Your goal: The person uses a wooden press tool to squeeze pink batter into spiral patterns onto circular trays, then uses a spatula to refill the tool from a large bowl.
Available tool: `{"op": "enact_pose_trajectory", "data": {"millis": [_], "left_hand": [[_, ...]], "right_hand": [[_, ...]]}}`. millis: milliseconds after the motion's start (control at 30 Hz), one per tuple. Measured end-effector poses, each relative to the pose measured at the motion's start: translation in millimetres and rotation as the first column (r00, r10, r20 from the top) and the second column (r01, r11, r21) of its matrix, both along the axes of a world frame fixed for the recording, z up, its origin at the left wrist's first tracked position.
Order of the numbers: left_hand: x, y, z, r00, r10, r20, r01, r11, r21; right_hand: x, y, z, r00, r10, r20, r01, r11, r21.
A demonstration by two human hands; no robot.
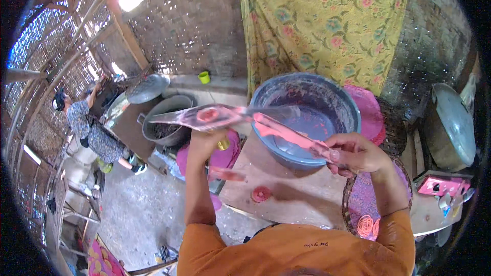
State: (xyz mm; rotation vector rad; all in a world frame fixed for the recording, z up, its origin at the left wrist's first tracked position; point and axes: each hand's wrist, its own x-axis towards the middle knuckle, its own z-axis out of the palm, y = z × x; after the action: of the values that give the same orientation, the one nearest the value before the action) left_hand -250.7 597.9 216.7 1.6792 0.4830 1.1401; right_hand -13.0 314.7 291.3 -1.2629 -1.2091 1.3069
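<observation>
My left hand (209, 142) is closed around a long, motion-blurred, clear-looking piece (226, 117) smeared with pink, with a round pink spot in its middle. Below it, beside my fist, a short brass-coloured cylinder (223, 145) shows. The fingers of my right hand (355, 153) pinch the end of a long strip-like piece (285, 134) thickly coated with pink paste. Both pieces cross over a large blue-grey plastic tub (303, 161), whose inner wall has dried residue and pink bits. On the wooden table (299, 207) lies a pink coiled disc (261, 194). A blurred pink piece (226, 175) appears near my left forearm.
Orange coils (365, 225) sit on a cloth-lined woven tray (350, 214) at right. Beyond it stand a pink case (441, 186) and a large lidded metal pot (448, 134). A metal pot (167, 103) is at left. Farther left, a person (92, 126) bends over a work surface.
</observation>
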Motion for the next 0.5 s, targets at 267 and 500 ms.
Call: {"op": "enact_pose_trajectory", "data": {"millis": [267,500], "left_hand": [[26,-56,27,0.938,0.337,-0.080,-0.158,0.621,0.768],[29,-63,12,0.986,0.159,-0.042,-0.080,0.691,0.718]], "right_hand": [[-22,11,-28,0.993,-0.103,0.066,0.103,0.995,0.000],[-29,3,-36,0.310,-0.570,0.761,-0.035,0.793,0.608]]}}
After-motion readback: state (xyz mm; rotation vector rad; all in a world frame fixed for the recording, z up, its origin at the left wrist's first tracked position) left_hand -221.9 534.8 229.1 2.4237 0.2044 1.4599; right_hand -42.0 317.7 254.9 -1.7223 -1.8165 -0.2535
